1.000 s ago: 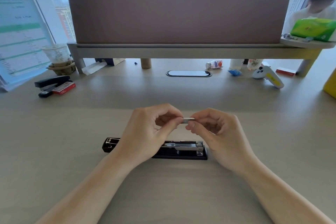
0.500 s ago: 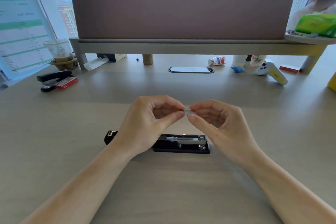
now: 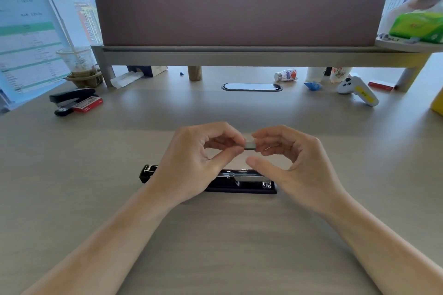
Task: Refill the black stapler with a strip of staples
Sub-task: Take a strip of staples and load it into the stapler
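Black stapler with a shiny metal channel lies flat on the pale wooden desk, close to the person. Its long side runs left to right, and it looks opened out flat. One black end sticks out on the left, past the left wrist. The metal channel and the front tip are on the right. The middle of it is hidden behind the left hand, so I cannot see how the two halves join or whether any staples are inside.

Both hands hover just above the stapler, in front of it from this view. The left hand is curled, and its thumb and first finger pinch the left end of a small silver strip of staples. The strip lies level, left to right, like the stapler. Only a short bit of it shows between the fingertips, so its full length is hard to tell. The right hand is curled too. Its bent fingers touch the right end of the strip, but its thumb sticks out below, apart from the strip. Both forearms come up from the bottom corners.

Far back on the left sit a second black stapler and a little red box.
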`<move>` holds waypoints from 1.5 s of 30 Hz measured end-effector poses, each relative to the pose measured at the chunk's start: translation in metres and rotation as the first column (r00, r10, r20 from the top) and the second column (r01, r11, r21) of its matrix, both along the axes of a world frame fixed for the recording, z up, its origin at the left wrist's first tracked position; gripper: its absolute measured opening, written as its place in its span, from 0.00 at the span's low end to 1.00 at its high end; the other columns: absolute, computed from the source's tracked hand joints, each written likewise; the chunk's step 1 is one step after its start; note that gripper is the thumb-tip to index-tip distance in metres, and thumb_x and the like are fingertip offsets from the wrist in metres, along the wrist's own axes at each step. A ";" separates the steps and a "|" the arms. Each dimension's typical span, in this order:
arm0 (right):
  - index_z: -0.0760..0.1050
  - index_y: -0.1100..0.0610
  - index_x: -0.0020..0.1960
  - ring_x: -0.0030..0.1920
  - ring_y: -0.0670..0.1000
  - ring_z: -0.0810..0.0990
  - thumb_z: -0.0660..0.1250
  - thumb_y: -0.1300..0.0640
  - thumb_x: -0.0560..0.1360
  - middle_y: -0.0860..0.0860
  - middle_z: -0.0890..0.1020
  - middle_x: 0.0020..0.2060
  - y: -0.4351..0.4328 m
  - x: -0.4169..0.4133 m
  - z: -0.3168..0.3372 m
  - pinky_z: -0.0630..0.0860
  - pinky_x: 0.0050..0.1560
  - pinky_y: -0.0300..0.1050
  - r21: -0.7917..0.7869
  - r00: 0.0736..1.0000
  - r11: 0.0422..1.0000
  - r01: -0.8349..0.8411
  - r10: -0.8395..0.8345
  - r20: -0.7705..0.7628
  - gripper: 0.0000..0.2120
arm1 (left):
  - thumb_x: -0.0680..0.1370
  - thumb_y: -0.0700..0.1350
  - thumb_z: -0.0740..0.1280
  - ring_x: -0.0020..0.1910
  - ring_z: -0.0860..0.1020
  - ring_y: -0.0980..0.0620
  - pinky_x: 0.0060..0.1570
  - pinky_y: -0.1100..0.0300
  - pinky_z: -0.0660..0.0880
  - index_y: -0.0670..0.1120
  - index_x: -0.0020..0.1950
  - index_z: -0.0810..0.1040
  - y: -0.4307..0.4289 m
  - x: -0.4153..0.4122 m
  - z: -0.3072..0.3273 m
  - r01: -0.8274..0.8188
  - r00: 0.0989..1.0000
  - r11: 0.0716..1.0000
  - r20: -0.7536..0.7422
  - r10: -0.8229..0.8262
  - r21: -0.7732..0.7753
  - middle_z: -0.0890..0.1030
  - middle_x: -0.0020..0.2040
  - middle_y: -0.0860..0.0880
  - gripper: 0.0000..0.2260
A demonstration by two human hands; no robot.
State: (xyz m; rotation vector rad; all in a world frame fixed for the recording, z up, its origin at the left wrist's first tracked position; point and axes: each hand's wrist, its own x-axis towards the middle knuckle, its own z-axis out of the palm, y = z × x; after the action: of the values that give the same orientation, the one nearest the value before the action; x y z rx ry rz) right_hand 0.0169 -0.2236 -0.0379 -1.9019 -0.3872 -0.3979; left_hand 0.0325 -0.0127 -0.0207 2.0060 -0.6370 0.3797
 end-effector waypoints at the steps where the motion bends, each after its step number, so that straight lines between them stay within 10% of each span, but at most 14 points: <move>1: 0.84 0.47 0.57 0.52 0.47 0.88 0.81 0.45 0.66 0.44 0.89 0.49 -0.004 -0.003 0.000 0.83 0.57 0.42 -0.062 0.999 0.998 -0.018 0.016 -0.031 0.21 | 0.77 0.39 0.76 0.47 0.88 0.55 0.54 0.62 0.82 0.47 0.48 0.88 0.001 -0.001 0.001 0.007 1.000 1.000 -0.006 -0.007 0.013 0.90 0.45 0.54 0.04; 5: 0.83 0.44 0.53 0.49 0.42 0.88 0.83 0.45 0.64 0.41 0.88 0.49 -0.019 -0.010 -0.001 0.83 0.55 0.42 -0.350 0.987 0.933 -0.085 0.030 -0.161 0.20 | 0.77 0.38 0.76 0.48 0.88 0.54 0.54 0.57 0.82 0.48 0.50 0.89 0.003 -0.006 -0.001 0.069 0.997 0.991 0.023 -0.072 0.119 0.90 0.46 0.55 0.07; 12: 0.86 0.50 0.45 0.42 0.48 0.89 0.81 0.57 0.71 0.48 0.89 0.40 -0.020 -0.007 -0.007 0.84 0.50 0.48 -0.261 0.986 0.963 -0.072 0.029 -0.166 0.06 | 0.76 0.38 0.76 0.46 0.87 0.54 0.50 0.55 0.83 0.49 0.50 0.90 0.002 -0.006 -0.004 0.114 0.993 0.968 0.016 -0.120 0.222 0.89 0.45 0.55 0.08; 45: 0.86 0.52 0.45 0.42 0.47 0.89 0.81 0.58 0.71 0.48 0.90 0.40 -0.022 -0.005 -0.009 0.83 0.47 0.39 -0.262 0.984 0.961 -0.084 0.039 -0.174 0.05 | 0.72 0.49 0.77 0.41 0.85 0.54 0.46 0.65 0.78 0.55 0.40 0.80 0.010 -0.007 0.000 0.008 0.998 0.912 0.050 -0.031 0.409 0.88 0.41 0.57 0.06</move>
State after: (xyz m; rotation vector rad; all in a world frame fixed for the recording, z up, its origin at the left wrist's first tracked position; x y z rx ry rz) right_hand 0.0121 -0.2459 -0.0465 -2.1632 -0.4028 -0.1468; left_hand 0.0254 -0.0024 -0.0205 2.3920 -0.8242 0.3083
